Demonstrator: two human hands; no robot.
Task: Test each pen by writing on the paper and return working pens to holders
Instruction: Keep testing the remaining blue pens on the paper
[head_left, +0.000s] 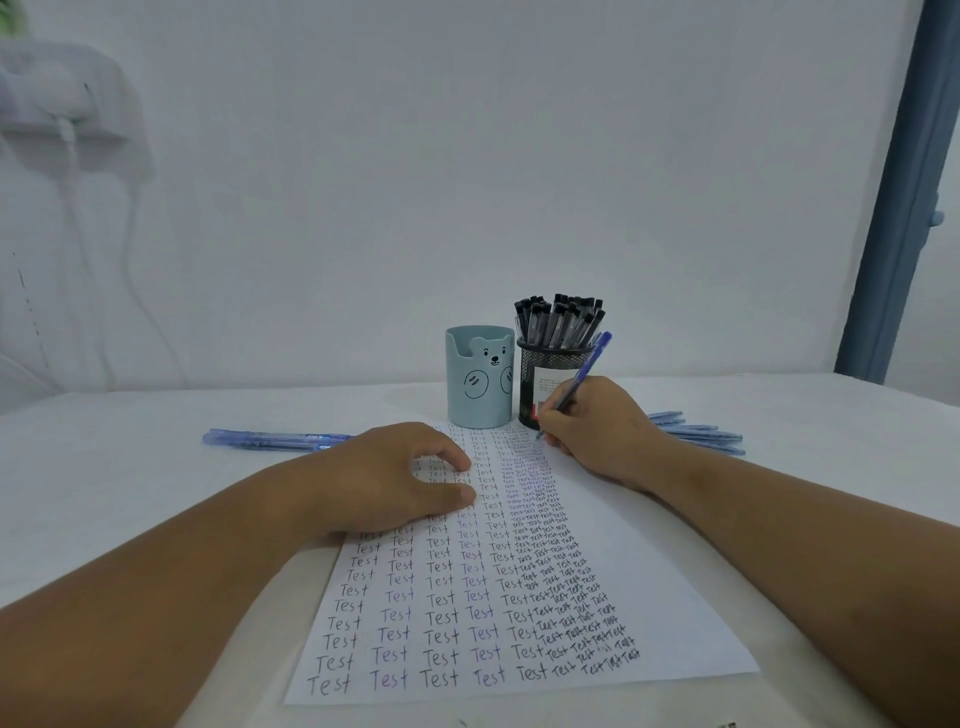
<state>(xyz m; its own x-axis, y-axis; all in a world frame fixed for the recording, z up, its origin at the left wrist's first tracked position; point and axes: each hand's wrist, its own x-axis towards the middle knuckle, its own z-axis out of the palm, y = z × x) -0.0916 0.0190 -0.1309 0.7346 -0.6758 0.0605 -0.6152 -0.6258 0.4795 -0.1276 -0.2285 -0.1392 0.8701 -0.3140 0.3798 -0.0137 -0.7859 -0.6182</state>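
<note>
Judging progress, I saw the paper (649, 597) nearly filled; my right hand (602, 431) pinched a blue pen (574, 387) at its top edge, centre frame, my left hand (395, 473) pressing loosely curled. The black holder (553, 384) was full, the bear holder (478, 376) seemingly empty, loose pens (275, 439) waiting mid-left.

A blue pen (581, 382) stands tilted, tip on the far right of the paper (649, 597), which is covered in columns of "Test". Behind stand a bear holder (479, 376) and a mesh holder (550, 371) full of black pens (561, 321). Loose blue pens (275, 439) lie either side.
</note>
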